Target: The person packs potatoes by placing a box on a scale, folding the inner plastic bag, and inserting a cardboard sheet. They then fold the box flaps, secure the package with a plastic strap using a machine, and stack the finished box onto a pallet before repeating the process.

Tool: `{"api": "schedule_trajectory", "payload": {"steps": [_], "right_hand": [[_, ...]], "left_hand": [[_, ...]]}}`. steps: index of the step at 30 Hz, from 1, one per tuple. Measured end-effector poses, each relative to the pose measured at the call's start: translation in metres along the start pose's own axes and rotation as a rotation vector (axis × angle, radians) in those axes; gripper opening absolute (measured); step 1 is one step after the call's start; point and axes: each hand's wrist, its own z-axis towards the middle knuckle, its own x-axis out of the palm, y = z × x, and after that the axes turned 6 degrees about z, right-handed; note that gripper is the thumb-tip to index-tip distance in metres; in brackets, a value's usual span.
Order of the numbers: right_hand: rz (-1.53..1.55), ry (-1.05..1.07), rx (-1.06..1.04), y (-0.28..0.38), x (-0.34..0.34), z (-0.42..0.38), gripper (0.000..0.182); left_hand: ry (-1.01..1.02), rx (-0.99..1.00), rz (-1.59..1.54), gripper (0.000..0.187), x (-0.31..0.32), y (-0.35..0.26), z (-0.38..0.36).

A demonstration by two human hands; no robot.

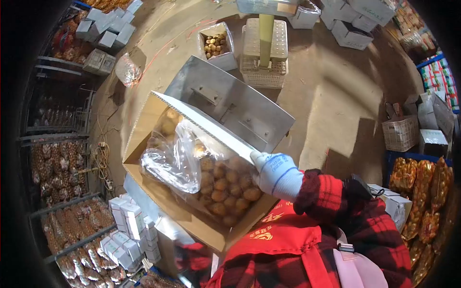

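A large cardboard box (144, 120), white outside and brown inside, stands open and tilted in front of me. Round brown produce (221, 185) fills it, partly covered by a crumpled clear plastic bag (173, 165) that lines the box. My right hand (277, 174), in a pale blue-white knitted glove, is closed on the box's upper right corner, some fingers hidden inside the rim. My left hand is hidden; only a blurred plaid sleeve (192, 257) shows below the box. Behind the box is a grey metal plate (228, 93) with brackets.
A smaller lined box of round produce (214, 45) and a perforated white crate (252, 41) with a greenish post stand on the floor ahead. White cartons (132, 221) and bagged goods on racks (57, 163) line the left. Bagged produce (422, 206) and a plastic basket (400, 133) are at right.
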Motion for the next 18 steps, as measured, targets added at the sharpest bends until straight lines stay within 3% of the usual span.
{"api": "schedule_trajectory", "payload": {"steps": [3, 6, 8, 10, 13, 14, 18], "right_hand": [[-0.034, -0.008, -0.052, 0.001, -0.005, -0.001, 0.02], [-0.063, 0.047, -0.113, -0.004, -0.013, 0.001, 0.018], [-0.091, 0.119, -0.129, 0.0, -0.019, -0.005, 0.017], [-0.048, 0.078, -0.176, -0.011, -0.011, -0.014, 0.021], [-0.023, 0.16, -0.159, -0.023, -0.015, -0.031, 0.029], [-0.023, 0.206, -0.114, -0.024, -0.017, -0.036, 0.028], [-0.085, 0.268, -0.075, -0.025, -0.018, -0.037, 0.028]], "left_hand": [[-0.013, 0.006, 0.058, 0.062, 0.013, -0.013, -0.003], [-0.093, 0.246, 0.238, 0.07, 0.019, -0.032, -0.018], [0.103, -0.057, -0.127, 0.077, 0.011, -0.039, -0.023], [0.048, 0.045, 0.11, 0.063, 0.018, -0.073, -0.051], [0.068, 0.061, 0.133, 0.054, 0.025, -0.09, -0.079], [0.09, 0.039, 0.082, 0.052, 0.026, -0.087, -0.085], [-0.102, 0.36, 0.14, 0.043, 0.032, -0.034, -0.066]]}}
